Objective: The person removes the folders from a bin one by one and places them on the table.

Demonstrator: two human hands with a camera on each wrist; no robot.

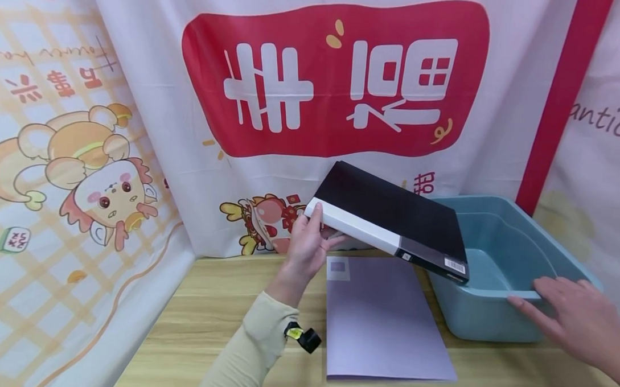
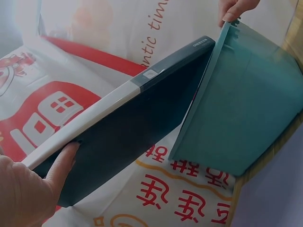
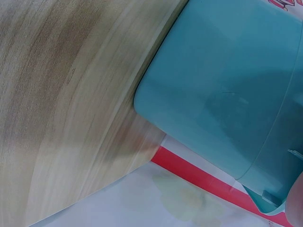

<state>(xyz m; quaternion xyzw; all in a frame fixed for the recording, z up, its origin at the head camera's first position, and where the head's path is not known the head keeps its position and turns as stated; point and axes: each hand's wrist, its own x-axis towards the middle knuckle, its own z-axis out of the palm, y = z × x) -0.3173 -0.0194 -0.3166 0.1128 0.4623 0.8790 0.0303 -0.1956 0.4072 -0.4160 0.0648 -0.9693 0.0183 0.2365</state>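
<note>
My left hand (image 1: pixel 307 243) grips a black ring binder (image 1: pixel 386 205) by the end of its white and grey spine, thumb on the spine and fingers underneath. The binder is tilted in the air, its far end over the left rim of a teal plastic basin (image 1: pixel 495 317). In the left wrist view the binder (image 2: pixel 137 146) meets or nearly meets the basin's rim (image 2: pixel 201 90); contact is hard to tell. My right hand (image 1: pixel 577 317) holds the basin's near right rim, and only a bit of that hand (image 3: pixel 296 203) shows in the right wrist view.
A lilac folder (image 1: pixel 382 327) lies flat on the wooden table (image 1: pixel 223 316), left of the basin and below the binder. Printed cloth (image 1: pixel 334 86) hangs behind the table, with more cloth (image 1: pixel 58 207) at the left side.
</note>
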